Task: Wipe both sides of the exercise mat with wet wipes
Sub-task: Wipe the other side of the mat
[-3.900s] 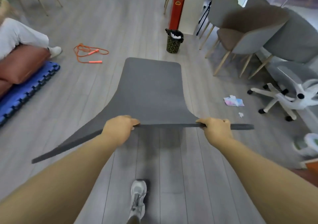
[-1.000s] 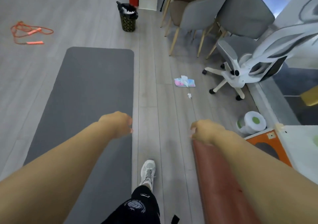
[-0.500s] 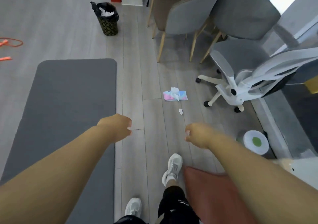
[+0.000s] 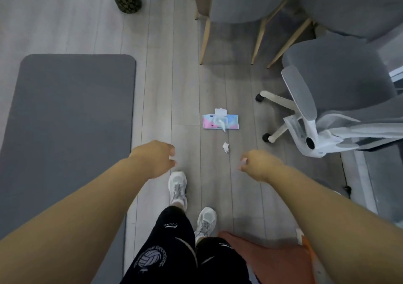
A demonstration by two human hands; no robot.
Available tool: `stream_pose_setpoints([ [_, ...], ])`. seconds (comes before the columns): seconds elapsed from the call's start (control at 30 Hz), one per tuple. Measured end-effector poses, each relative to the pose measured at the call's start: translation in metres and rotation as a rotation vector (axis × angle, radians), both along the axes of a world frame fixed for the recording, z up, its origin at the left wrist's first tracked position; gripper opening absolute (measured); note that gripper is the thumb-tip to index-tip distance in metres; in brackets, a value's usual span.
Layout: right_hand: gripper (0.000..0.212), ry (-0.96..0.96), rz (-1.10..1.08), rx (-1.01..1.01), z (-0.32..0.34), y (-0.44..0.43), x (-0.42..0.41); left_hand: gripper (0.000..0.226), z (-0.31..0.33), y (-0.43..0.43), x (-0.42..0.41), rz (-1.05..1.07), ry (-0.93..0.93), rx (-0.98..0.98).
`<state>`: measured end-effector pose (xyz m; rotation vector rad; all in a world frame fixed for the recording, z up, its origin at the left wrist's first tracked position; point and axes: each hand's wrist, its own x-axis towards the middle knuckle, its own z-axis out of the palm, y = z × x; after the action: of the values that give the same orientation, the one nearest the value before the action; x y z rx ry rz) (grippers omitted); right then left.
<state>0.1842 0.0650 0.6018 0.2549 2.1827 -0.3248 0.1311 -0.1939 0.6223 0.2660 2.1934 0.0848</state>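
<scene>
left hand [image 4: 154, 158], right hand [image 4: 259, 165] | fingers loosely curled, empty | wipes pack [image 4: 220, 121] ahead, apart | mat [image 4: 69, 120] left

Single head cam, wide-angle, looking steeply down at floor [image 4: 187, 83]; forearms enter from the bottom corners, own feet bottom centre.
</scene>
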Motion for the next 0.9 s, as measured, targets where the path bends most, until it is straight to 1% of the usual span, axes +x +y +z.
stream_pose_setpoints([
  [0.07,0.029,-0.014,-0.011,0.006,-0.018,0.012,-0.029,0.035,-0.021,0.012,-0.031,-0.031,-0.012,-0.006],
  [0.17,0.021,-0.021,-0.058,0.031,-0.054,0.029,-0.071,0.034,-0.057,0.033,-0.083,-0.108,-0.039,-0.027],
  [0.33,0.019,-0.022,-0.113,0.035,-0.126,0.051,-0.141,0.033,-0.129,0.066,-0.164,-0.141,-0.053,-0.020],
  [0.47,0.024,-0.004,-0.158,-0.019,-0.203,0.072,-0.177,0.032,-0.209,0.100,-0.199,-0.160,-0.055,-0.024],
  [0.53,0.018,0.013,-0.179,-0.024,-0.246,0.085,-0.185,0.032,-0.258,0.118,-0.206,-0.180,-0.069,-0.019],
  [0.6,0.011,0.002,-0.118,-0.033,-0.296,0.097,-0.192,0.033,-0.312,0.133,-0.212,-0.212,-0.069,-0.003],
  [0.63,0.011,-0.010,-0.074,-0.027,-0.323,0.103,-0.194,0.034,-0.339,0.141,-0.213,-0.242,-0.074,0.002],
  [0.7,0.019,-0.030,-0.008,-0.010,-0.375,0.116,-0.196,0.036,-0.391,0.153,-0.214,-0.296,-0.079,-0.002],
  [0.8,0.030,-0.052,0.035,-0.006,-0.446,0.134,-0.200,0.038,-0.466,0.165,-0.220,-0.324,-0.075,-0.001],
  [0.9,0.032,-0.045,0.108,0.005,-0.509,0.145,-0.207,0.037,-0.531,0.172,-0.234,-0.382,-0.029,-0.024],
])
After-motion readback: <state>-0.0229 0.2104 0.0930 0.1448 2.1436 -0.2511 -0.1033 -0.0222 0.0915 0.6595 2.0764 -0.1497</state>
